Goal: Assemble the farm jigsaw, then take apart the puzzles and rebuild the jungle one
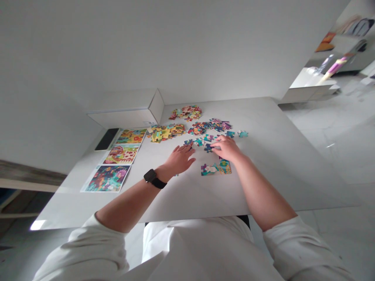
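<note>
My left hand (180, 159) lies flat over the table with fingers stretched out, its fingertips on a dark blue puzzle piece (188, 143). My right hand (227, 149) has its thumb and forefinger at the right edge of another dark blue puzzle piece (208, 148), seemingly pinching it. Below the right hand lies a joined section of puzzle (216, 169) with a white animal and yellow-green plants; my right wrist covers part of its upper right side. Loose teal pieces (199, 142) lie between and above the hands. A light teal piece (243, 134) sits off to the right.
Heaps of yellow pieces (165, 132), red pieces (190, 112) and purple-blue pieces (218, 125) lie farther back. At left are several picture sheets (108, 178) and a dark phone-like slab (107, 139). A white box (129, 111) stands against the wall behind the table (187, 203).
</note>
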A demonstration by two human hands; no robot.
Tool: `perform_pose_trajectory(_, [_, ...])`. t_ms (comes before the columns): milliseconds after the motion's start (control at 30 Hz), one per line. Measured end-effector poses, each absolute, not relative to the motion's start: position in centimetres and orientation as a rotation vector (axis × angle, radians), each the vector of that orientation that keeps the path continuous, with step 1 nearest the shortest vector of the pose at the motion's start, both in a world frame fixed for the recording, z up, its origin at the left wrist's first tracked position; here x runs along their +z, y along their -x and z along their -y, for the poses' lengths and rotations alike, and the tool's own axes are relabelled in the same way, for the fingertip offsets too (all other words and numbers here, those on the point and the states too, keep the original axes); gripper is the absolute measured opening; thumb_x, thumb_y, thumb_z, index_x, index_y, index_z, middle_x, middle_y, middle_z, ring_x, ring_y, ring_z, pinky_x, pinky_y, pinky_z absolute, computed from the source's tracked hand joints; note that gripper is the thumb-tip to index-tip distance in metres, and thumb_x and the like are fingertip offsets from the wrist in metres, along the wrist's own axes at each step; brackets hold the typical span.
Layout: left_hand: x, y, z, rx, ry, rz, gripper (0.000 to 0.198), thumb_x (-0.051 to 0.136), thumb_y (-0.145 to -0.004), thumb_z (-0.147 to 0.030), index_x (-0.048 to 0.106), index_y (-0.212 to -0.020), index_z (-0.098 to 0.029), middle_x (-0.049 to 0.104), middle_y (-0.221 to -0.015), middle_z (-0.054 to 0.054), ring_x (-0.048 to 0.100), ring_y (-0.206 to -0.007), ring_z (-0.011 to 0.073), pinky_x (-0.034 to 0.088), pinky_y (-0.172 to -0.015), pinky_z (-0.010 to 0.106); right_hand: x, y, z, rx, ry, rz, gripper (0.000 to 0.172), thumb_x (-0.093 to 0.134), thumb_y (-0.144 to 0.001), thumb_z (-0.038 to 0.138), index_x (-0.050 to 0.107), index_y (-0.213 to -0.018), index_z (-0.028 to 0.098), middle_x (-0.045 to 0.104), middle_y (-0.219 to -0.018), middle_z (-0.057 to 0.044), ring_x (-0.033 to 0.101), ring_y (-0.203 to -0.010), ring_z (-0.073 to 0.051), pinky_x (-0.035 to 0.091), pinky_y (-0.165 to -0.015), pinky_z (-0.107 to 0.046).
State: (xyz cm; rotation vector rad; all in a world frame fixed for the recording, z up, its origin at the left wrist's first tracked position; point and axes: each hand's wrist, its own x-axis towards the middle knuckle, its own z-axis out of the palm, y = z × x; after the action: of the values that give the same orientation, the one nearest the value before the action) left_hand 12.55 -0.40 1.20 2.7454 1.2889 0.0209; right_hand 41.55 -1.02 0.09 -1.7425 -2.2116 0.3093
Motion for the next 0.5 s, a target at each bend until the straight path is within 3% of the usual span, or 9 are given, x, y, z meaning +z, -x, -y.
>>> perform_pose_trajectory(200, [1.6,-13.2,0.3,0.036,-2.747,-1.244,0.051,0.053,-0.107,-0.036,0.059,-0.155,-0.020,0.047,-0.171,0.017,0.051,-0.155,0.0340,0.042,-0.127,0.055,0.1,-41.9,0.9,0.271,1.864,2.126,0.028,0.068,-0.102,0.032,0.084,-0.124,0.032,0.071,-0.135,-0.009,0.063,-0.129,-0.031,0.047,-0.113,-0.046])
perform_pose_trajectory(367, [2.6,-15.6,-2.6,0.217,-2.721,-1.310,0.047,0.056,-0.105,-0.030,0.064,-0.150,-0.023,0.067,-0.152,0.012,0.062,-0.141,0.0288,0.046,-0.124,0.045,0.3,-41.9,1.0,0.234,1.980,2.048,0.028,0.066,-0.102,0.032,0.083,-0.124,0.030,0.072,-0.138,-0.008,0.062,-0.130,-0.032,0.048,-0.110,-0.047])
perform_pose_trajectory(500, [3.6,-19.3,-5.6,0.213,-2.740,-1.357,0.047,0.067,-0.100,-0.031,0.066,-0.146,-0.022,0.069,-0.147,0.012,0.062,-0.139,0.0299,0.046,-0.122,0.042,0.5,-41.9,1.0,0.236,2.020,2.024,0.029,0.064,-0.103,0.032,0.082,-0.126,0.029,0.072,-0.139,-0.009,0.061,-0.131,-0.032,0.048,-0.111,-0.047])
